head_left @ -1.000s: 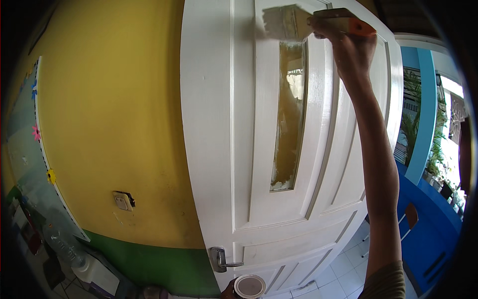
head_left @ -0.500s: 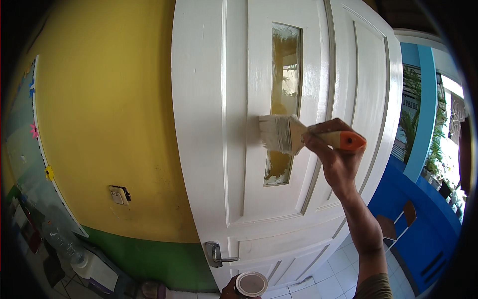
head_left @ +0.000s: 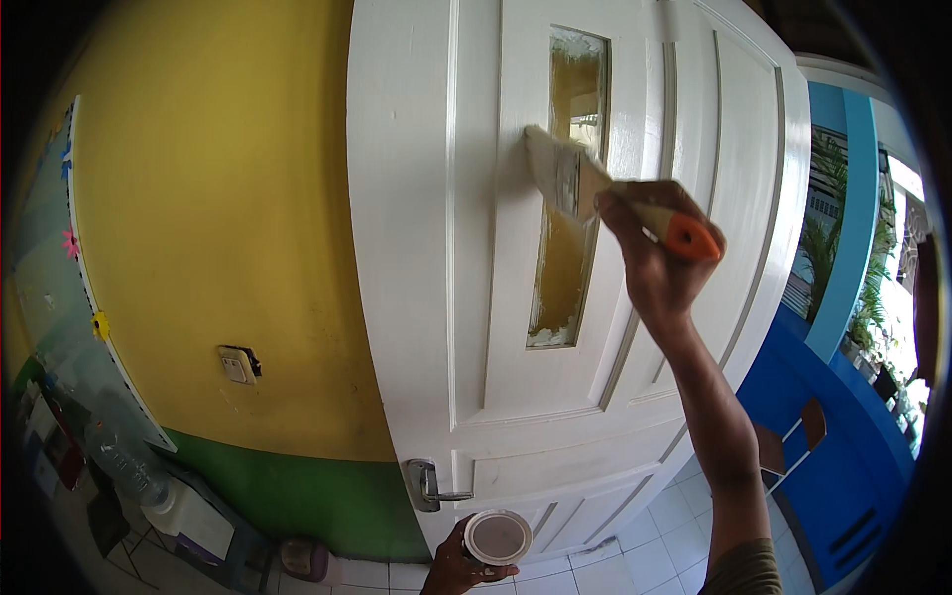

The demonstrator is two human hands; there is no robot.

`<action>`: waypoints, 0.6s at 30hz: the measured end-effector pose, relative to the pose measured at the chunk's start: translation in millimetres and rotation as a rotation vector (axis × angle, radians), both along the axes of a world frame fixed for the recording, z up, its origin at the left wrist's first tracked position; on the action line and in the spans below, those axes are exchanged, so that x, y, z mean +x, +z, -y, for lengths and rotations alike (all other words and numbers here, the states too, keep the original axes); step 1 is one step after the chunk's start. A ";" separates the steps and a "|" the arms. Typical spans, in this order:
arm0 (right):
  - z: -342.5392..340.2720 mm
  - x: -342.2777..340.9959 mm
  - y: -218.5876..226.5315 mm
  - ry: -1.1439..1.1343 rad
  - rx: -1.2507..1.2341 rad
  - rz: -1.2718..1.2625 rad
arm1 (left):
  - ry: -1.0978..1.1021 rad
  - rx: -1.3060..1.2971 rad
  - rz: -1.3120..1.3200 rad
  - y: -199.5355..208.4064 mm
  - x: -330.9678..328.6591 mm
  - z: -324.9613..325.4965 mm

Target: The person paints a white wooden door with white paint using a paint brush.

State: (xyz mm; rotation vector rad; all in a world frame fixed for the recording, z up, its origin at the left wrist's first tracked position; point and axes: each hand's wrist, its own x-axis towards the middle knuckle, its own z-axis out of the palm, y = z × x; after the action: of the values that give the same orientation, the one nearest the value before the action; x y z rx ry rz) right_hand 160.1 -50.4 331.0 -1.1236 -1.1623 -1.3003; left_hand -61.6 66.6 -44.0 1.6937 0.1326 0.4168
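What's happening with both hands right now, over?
Right hand grips paintbrush, bristles at white door. Left hand holds round can, lower down. Nothing visibly blocking the paintbrush.

Classroom-like, given the flower-trimmed board (head_left: 50,268)

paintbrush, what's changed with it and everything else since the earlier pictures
The right hand brought the paintbrush down from the top of the glass pane, then partway back up. The left hand still holds the can; the door stayed put.
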 end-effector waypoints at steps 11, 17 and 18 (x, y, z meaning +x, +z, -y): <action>-0.6 -5.4 51.4 -0.024 -0.053 -0.061 | 0.017 -0.117 0.001 15.9 -11.0 -3.1; -24.8 9.9 207.6 -0.176 0.211 -0.041 | 0.015 -0.192 0.034 3.2 -12.1 -1.9; -24.6 14.5 241.2 0.028 0.351 0.074 | -0.009 -0.225 0.028 1.9 -10.5 0.6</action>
State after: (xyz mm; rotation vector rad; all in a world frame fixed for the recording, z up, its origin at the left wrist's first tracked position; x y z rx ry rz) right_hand 174.6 -25.8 572.2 -0.8052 -0.9516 -1.4668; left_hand -72.1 66.0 -42.1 1.4667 0.1463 0.4033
